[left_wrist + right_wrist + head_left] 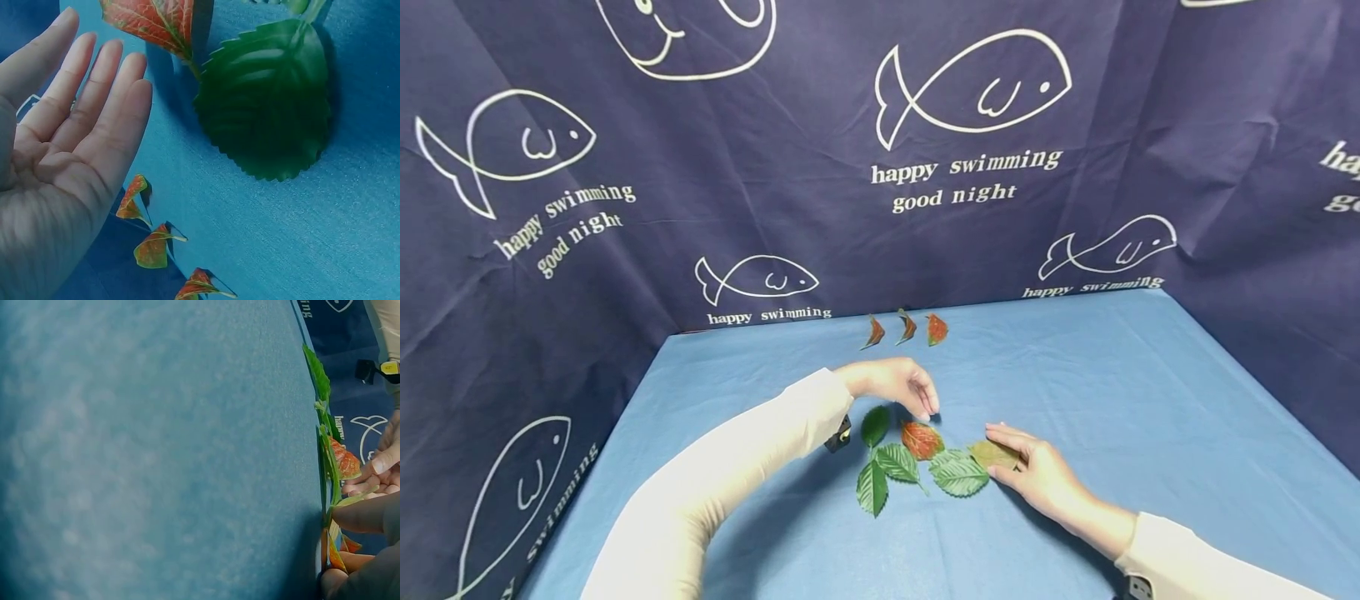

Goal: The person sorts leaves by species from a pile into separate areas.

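Seven or so artificial leaves feature here, several forming a cluster on the blue cloth. My left hand point(904, 386) hovers just beyond the cluster's red-orange leaf point(922, 440); its fingers are loosely bent and hold nothing in the left wrist view. At the cluster's right end, my right hand point(1037, 473) has thumb and fingers on either side of a yellowish leaf point(992, 455), gripping it close to the cloth. Left of that leaf lies a broad green leaf point(958, 473). Further left are a dark green leaf point(875, 426) and two more green leaves, one point(898, 462) beside the other point(872, 487).
Three curled reddish leaves, including a left one point(873, 332), a middle one point(906, 326) and a right one point(937, 329), stand in a row near the far table edge. A dark blue curtain point(820, 183) with fish drawings hangs behind the blue tablecloth point(1075, 375).
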`<state>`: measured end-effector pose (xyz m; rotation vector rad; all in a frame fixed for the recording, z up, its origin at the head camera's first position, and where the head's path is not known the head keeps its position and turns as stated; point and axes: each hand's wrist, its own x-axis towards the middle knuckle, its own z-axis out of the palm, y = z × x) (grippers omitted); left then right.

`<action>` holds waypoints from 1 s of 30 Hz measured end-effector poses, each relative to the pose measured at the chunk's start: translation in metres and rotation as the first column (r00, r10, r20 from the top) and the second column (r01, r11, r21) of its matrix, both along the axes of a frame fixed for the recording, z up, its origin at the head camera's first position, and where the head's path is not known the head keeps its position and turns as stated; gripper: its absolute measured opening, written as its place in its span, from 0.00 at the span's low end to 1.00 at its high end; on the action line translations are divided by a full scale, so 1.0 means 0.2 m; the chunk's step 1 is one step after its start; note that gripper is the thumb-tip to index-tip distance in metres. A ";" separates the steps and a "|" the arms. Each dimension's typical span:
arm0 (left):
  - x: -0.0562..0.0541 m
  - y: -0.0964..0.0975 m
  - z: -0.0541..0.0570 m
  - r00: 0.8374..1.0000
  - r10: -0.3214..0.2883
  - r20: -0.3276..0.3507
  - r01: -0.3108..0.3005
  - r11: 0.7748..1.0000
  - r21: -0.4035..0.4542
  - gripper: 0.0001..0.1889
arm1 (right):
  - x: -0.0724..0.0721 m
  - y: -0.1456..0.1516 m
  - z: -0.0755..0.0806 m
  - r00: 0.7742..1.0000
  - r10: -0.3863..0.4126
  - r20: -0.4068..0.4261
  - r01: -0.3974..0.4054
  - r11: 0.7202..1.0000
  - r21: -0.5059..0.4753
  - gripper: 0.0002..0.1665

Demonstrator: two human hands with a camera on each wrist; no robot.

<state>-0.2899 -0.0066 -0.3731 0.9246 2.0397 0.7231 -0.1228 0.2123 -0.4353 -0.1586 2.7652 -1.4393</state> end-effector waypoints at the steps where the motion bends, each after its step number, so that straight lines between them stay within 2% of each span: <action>1: 0.00 0.00 0.00 1.000 0.000 -0.006 0.000 1.000 0.001 0.09 | 0.00 0.00 0.00 1.000 -0.002 -0.001 0.002 1.000 0.000 0.30; 5: 0.01 0.00 -0.03 0.997 0.001 -0.071 -0.002 1.000 -0.005 0.06 | 0.00 0.00 0.00 1.000 -0.003 -0.007 0.003 1.000 0.004 0.30; 9: 0.02 -0.01 -0.06 0.988 -0.005 -0.154 0.001 1.000 -0.024 0.04 | 0.00 0.00 0.00 1.000 -0.002 -0.002 0.002 1.000 -0.010 0.30; 11: 0.02 -0.01 -0.06 0.985 -0.010 -0.171 0.004 0.999 -0.032 0.04 | 0.00 0.00 0.00 1.000 -0.002 0.003 0.002 1.000 -0.020 0.30; 17: 0.02 -0.03 -0.05 0.982 -0.038 -0.184 0.023 0.996 -0.083 0.04 | 0.00 0.00 0.00 1.000 -0.002 0.012 0.002 1.000 -0.017 0.31; 21: 0.03 -0.03 -0.05 0.981 -0.037 -0.193 0.019 0.996 -0.090 0.04 | 0.00 0.00 0.00 1.000 -0.002 0.005 0.002 1.000 -0.006 0.31; 30: 0.03 -0.04 -0.06 0.991 -0.002 -0.132 -0.008 0.997 -0.076 0.04 | 0.00 0.00 0.01 0.999 -0.003 0.036 0.003 1.000 -0.005 0.31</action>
